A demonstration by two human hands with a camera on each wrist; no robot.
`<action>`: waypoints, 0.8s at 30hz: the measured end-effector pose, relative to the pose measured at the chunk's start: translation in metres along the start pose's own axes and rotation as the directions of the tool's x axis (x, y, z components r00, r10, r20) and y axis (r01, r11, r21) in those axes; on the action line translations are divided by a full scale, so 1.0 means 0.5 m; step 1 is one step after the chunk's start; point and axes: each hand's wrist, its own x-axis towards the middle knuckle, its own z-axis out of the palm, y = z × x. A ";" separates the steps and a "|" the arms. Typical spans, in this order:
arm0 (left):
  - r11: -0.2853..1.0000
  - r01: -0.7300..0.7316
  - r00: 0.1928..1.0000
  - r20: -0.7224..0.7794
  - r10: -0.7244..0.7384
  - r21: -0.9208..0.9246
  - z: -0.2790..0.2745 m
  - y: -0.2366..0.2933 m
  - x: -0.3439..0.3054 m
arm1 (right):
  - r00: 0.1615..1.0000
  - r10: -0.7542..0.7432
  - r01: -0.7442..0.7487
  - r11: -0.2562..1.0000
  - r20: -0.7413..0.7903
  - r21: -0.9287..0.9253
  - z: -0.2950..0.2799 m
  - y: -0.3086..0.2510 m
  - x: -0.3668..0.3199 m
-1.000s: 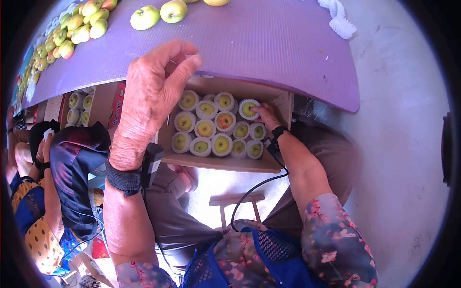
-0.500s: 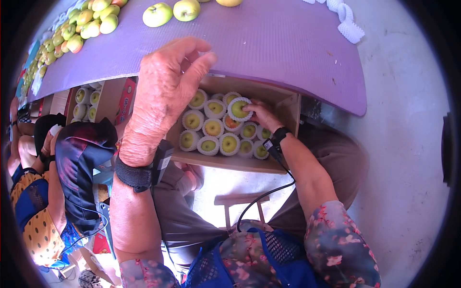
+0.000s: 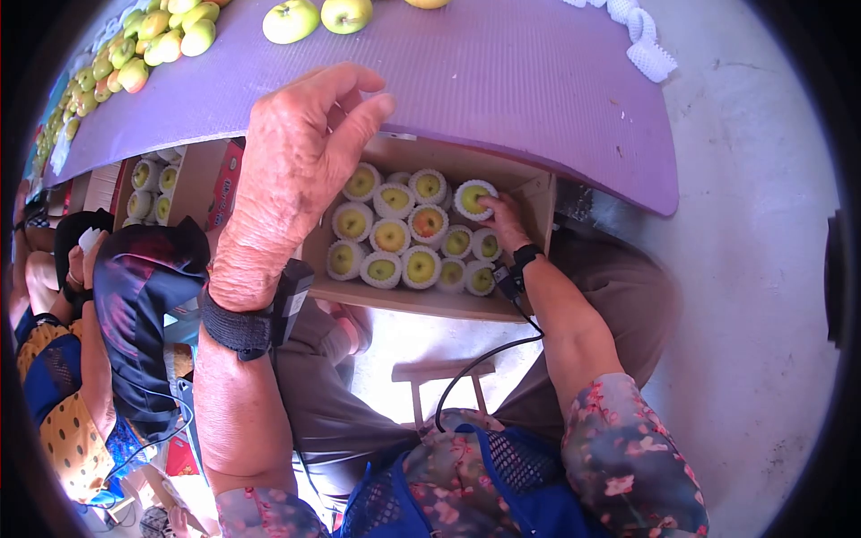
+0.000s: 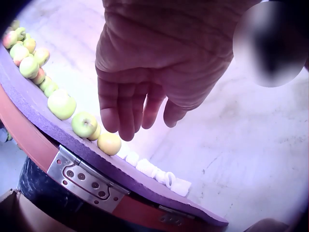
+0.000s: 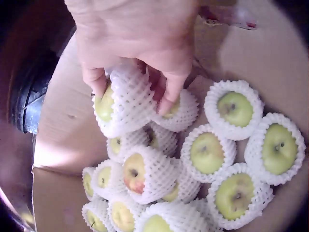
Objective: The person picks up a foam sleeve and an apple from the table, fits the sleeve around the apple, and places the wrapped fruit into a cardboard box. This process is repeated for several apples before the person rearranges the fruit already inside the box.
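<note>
A cardboard box [image 3: 421, 309] under the table edge holds several apples in white foam nets, such as a reddish one [image 3: 428, 223]. At its far right corner, my right hand [image 3: 507, 224] grips a netted green apple [image 3: 473, 200]. From the right wrist view, fingers and thumb of that hand [image 5: 135, 43] pinch the netted apple [image 5: 123, 104] above the others. My left hand [image 3: 291, 170] hangs in the air over the table's near edge, holding nothing. Its fingers are loosely bent in the left wrist view, where the hand [image 4: 154, 72] shows its palm side.
The purple table mat [image 3: 502, 81] carries a heap of loose apples [image 3: 166, 40] at the left, single apples [image 3: 291, 21] at the back and white foam nets [image 3: 650, 61] at the right. Another box of netted apples [image 3: 208, 184] and a seated person [image 3: 81, 394] are at the left.
Compared with half a second ago, the right hand and its netted apple have moved toward the box's right side, off the neighbouring apples. The left hand stays raised in much the same pose.
</note>
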 end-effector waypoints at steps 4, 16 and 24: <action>1.000 -0.013 1.000 0.004 0.012 0.006 0.004 -0.002 0.007 | 0.991 0.016 -0.015 1.000 -0.132 0.005 -0.033 0.021 0.014; 0.997 -0.068 0.996 0.058 0.065 0.044 0.021 -0.002 0.012 | 1.000 0.009 -0.009 0.999 0.004 -0.045 0.002 0.029 0.055; 1.000 -0.013 0.997 0.070 0.014 -0.009 0.020 0.006 0.017 | 0.996 0.073 -0.062 0.979 0.048 -0.192 0.012 0.024 0.085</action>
